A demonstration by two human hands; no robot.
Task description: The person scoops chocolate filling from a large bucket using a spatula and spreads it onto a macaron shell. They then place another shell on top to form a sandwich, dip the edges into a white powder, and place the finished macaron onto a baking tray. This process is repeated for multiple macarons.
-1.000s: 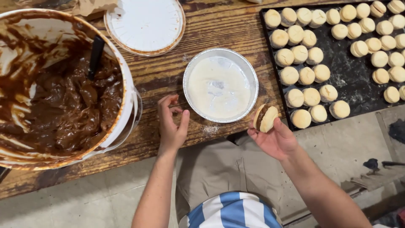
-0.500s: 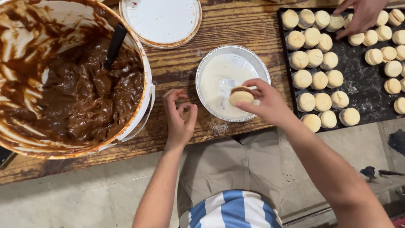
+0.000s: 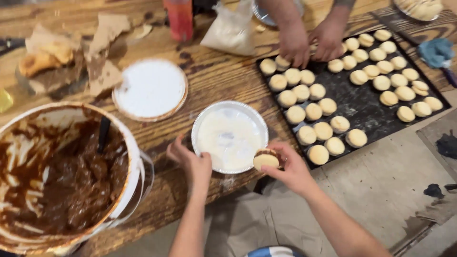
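One sandwich cookie (image 3: 265,159) at dish (image 3: 204,124) edge

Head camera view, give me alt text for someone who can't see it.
A person's right hand holds a round filled sandwich cookie at the rim of a round foil pan of white powder, which the left hand steadies. Nearby are a black tray of pale cookies and a tub of brown spread.

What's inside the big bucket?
The big bucket holds thick brown paste, smeared up its white walls. A dark handle sticks out of it; the tool's lower end is buried, so its shape is hidden.
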